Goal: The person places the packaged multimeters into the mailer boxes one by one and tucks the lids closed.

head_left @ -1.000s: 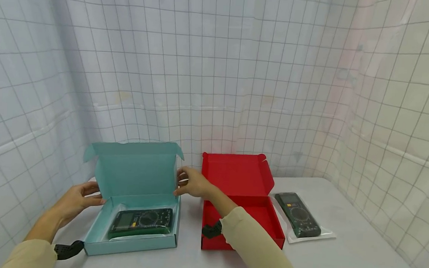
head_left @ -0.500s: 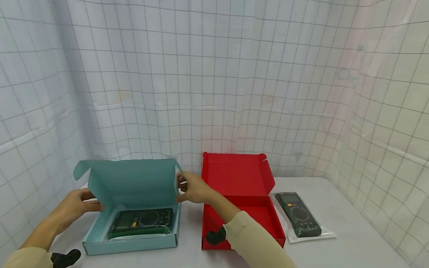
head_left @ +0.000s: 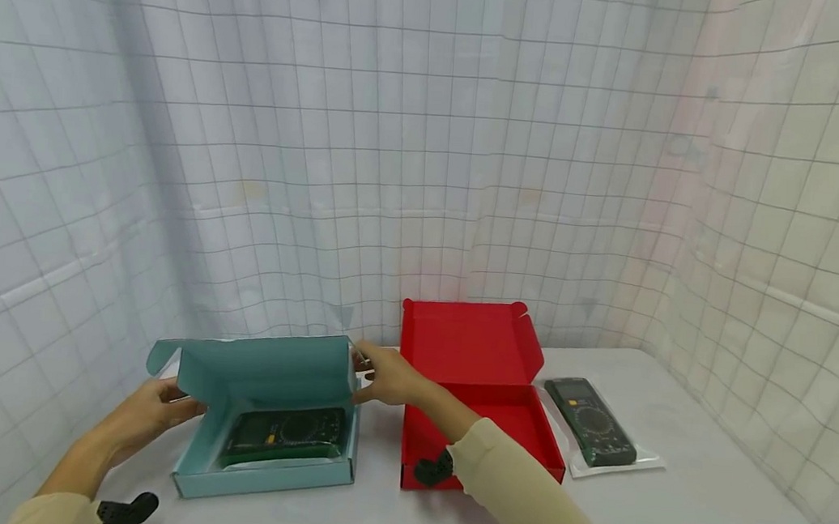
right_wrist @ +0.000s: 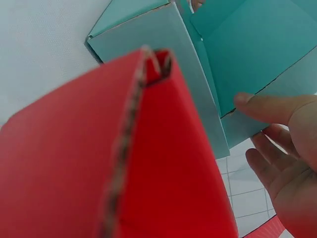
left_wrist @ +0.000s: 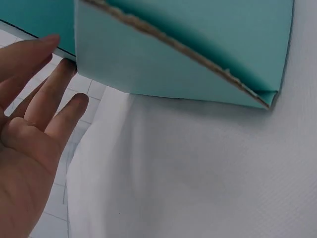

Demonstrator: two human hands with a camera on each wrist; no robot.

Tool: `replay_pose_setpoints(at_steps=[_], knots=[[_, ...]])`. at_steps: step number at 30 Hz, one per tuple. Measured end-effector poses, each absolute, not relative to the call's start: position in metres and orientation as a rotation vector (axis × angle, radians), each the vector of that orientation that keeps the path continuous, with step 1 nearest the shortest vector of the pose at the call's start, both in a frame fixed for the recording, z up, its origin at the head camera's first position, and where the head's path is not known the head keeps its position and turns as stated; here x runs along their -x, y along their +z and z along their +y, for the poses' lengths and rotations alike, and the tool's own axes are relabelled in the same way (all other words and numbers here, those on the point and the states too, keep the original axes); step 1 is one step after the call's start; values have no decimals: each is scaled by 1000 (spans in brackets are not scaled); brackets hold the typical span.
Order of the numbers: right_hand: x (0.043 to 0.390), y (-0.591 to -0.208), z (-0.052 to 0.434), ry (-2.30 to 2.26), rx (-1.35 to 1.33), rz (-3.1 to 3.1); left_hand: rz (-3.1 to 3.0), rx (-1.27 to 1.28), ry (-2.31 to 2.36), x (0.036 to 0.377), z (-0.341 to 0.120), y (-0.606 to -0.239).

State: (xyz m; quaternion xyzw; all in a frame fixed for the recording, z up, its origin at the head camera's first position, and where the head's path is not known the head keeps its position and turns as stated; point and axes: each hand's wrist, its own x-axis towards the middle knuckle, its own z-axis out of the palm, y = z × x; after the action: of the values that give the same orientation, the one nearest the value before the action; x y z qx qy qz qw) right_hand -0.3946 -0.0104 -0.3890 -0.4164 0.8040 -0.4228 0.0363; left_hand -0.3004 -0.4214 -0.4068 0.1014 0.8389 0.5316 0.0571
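the teal box (head_left: 268, 446) is sitting in the lower left of the head view on the white table (head_left: 703, 493), with its lid (head_left: 266, 369) tilting forward over the base, partly lowered. a green multimeter (head_left: 285, 438) is lying flat inside the base. the left hand (head_left: 149, 414) is resting against the left end of the lid; in the left wrist view its fingers (left_wrist: 47, 106) are lying straight and relaxed, with the tips touching the teal card edge and gripping nothing. the right hand (head_left: 385, 376) is sitting at the right end of the lid near the centre of the frame; in the right wrist view its thumb (right_wrist: 270, 108) is pressing on the teal panel while the other fingers are lying behind it, loosely extended rather than clenched. just right of the teal box, the red box (head_left: 478, 404) is standing open with its lid upright. a second multimeter in a clear bag (head_left: 594, 424) is lying on the table to the right of the red box, close beside it.
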Motion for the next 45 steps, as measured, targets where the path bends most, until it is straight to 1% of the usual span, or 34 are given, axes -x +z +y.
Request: replay_pose_setpoints(at_steps=[4, 7, 9, 12, 16, 21, 32, 40, 45], knots=[[393, -389, -5, -1396, 1198, 2425, 2302, -439, 1877, 296, -427, -411], [391, -387, 0, -1506, 1093, 2301, 2036, -609, 2068, 292, -431, -414], [390, -385, 4, -1578, 1010, 2201, 1800, -732, 2147, 289, -432, -412], [387, -379, 10, -1689, 879, 2021, 1465, -825, 2191, 286, -434, -408], [382, -371, 15, -1783, 775, 1828, 1286, -843, 2161, 284, -434, -402], [376, -365, 16, -1773, 773, 1779, 1353, -878, 2135, 279, -428, -396], [366, -362, 13, -1713, 817, 1850, 1580, -772, 2108, 268, -426, -389], [362, -362, 13, -1623, 909, 1908, 1577, -806, 2102, 265, -429, -389], [363, -367, 16, -1586, 949, 1930, 1607, -783, 2074, 264, -426, -388]])
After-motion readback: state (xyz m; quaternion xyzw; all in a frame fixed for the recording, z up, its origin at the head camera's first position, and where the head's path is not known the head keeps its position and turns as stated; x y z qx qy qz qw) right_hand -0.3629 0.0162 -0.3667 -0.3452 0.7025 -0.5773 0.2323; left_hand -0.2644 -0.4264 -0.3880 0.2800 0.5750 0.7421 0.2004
